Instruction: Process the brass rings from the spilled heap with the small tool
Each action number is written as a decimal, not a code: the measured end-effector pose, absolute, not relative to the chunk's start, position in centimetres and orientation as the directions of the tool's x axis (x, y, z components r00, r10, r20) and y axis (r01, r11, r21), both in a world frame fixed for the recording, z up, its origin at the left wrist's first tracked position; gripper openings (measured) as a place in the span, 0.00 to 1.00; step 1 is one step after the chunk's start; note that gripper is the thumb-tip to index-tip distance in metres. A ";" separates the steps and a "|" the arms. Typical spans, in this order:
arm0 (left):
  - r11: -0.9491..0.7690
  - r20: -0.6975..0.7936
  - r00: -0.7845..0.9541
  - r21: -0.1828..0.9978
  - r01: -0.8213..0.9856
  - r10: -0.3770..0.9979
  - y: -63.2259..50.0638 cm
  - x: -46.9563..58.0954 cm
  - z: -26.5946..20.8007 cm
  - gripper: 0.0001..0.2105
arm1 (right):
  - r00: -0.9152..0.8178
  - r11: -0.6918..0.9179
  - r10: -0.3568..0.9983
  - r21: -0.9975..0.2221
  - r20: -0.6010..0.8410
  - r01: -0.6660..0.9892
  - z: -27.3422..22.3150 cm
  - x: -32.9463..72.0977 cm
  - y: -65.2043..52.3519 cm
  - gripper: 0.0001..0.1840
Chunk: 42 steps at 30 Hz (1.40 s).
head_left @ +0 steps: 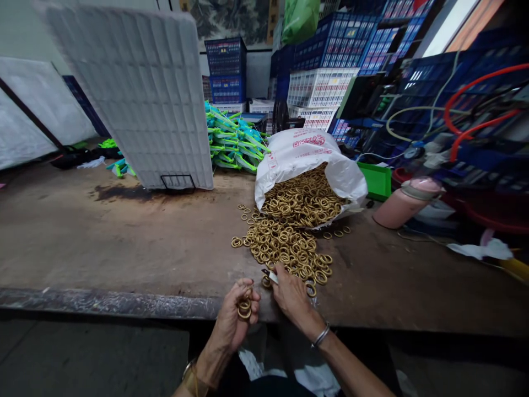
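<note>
My left hand (235,314), palm up at the table's front edge, has its fingers curled around a few gold-coloured rings (244,310). Beside it, my right hand (291,295) pinches a small white tool with a dark tip (273,277); its exact kind is not clear. One or two rings (266,282) are right at that tip, and I cannot tell whether they hang on it or lie on the table. Both hands border a loose pile of gold rings (285,242). The pile spreads out from the mouth of a white woven sack (297,157) lying on its side, full of the same rings.
A tall white ribbed panel (140,99) stands on a black wire support (177,182) at the left. Behind are bundled green and blue strips (235,138) and stacked crates (322,88). To the right are a pink bottle (407,201), a green tray (375,181) and orange hoses (475,132).
</note>
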<state>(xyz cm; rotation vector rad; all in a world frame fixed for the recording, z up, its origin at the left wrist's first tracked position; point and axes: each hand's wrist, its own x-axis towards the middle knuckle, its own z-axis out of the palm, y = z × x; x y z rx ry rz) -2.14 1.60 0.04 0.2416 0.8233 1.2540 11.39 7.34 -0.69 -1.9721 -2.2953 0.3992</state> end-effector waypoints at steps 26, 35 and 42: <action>0.299 -0.344 -0.057 0.877 -0.376 0.937 3.8 -0.1 -0.1 0.20 | -0.260 0.319 0.947 -0.625 0.188 0.713 -0.6 12.1 7.3 0.08; 0.105 -0.135 -0.131 0.971 -0.213 0.982 3.3 -0.3 0.8 0.12 | -0.288 0.164 0.957 -0.870 0.026 0.466 0.8 11.3 6.9 0.13; 0.337 -0.338 0.064 0.868 -0.364 0.939 2.6 -0.7 0.4 0.15 | -0.256 0.029 0.964 -0.931 -0.070 0.363 0.8 11.1 6.7 0.12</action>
